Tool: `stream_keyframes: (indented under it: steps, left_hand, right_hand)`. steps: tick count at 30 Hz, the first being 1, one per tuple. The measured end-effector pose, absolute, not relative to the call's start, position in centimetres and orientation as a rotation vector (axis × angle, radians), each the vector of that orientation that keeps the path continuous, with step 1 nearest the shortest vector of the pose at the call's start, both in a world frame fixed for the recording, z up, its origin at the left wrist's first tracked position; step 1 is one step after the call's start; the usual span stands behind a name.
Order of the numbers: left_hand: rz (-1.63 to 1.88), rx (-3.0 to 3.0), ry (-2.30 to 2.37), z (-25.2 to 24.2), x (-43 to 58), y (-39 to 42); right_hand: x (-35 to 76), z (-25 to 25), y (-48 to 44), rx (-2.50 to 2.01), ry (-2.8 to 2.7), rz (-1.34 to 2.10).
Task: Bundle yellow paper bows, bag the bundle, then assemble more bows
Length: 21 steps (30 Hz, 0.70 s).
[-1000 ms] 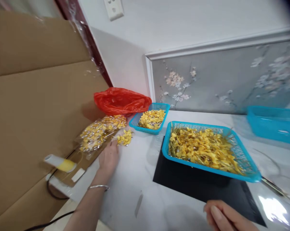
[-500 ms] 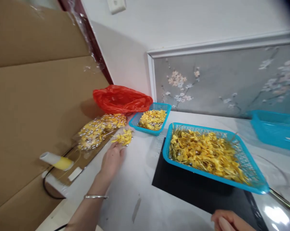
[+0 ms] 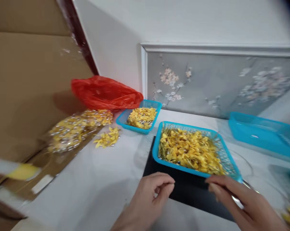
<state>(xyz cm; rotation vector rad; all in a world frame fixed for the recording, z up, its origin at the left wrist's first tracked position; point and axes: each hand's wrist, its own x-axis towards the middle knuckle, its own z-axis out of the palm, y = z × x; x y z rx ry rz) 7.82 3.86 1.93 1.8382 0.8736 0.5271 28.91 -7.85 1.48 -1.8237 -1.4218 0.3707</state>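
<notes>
My left hand (image 3: 152,195) is closed in a pinch over the front left of the black mat (image 3: 190,192); whatever it grips is too small to make out. At the right, my right hand (image 3: 238,195) also pinches, its fingertips by the front right corner of the blue basket (image 3: 178,166). Its contents, if any, cannot be made out. Yellow flower pieces (image 3: 190,149) with stems fill that basket. A small pile of yellow pieces (image 3: 108,137) lies on the white table to the left, near a smaller blue basket (image 3: 141,130) holding more.
Behind the pile is a red plastic bag (image 3: 106,94). Clear bags of yellow pieces (image 3: 70,131) rest on cardboard at the left, near a yellow and white object (image 3: 22,171). Another blue basket (image 3: 262,134) stands at the back right.
My left hand has left the small yellow pile and come right, to the mat. My right hand has risen farther into view. The camera view has turned right.
</notes>
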Motion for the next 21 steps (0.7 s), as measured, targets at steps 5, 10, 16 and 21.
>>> stream_keyframes:
  steps: [5, 10, 16, 21]
  left_hand:
    - [0.408, 1.453, 0.778, 1.6, 9.5, 4.1]
    - [0.472, 1.410, 0.787, 0.2, 9.5, 4.7]
    - [0.465, 1.462, 0.823, 0.0, 9.0, 4.7]
    - [0.455, 1.420, 0.823, -0.2, 9.3, 4.4]
  right_hand:
    - [30.3, 3.8, -3.8, -1.832, -1.519, 0.172]
    - [29.7, 3.3, 0.8, -1.951, -1.741, -0.088]
    - [30.0, 2.0, 2.5, -1.988, -1.725, -0.242]
    - [30.0, 2.7, -0.2, -1.688, -1.137, 0.220]
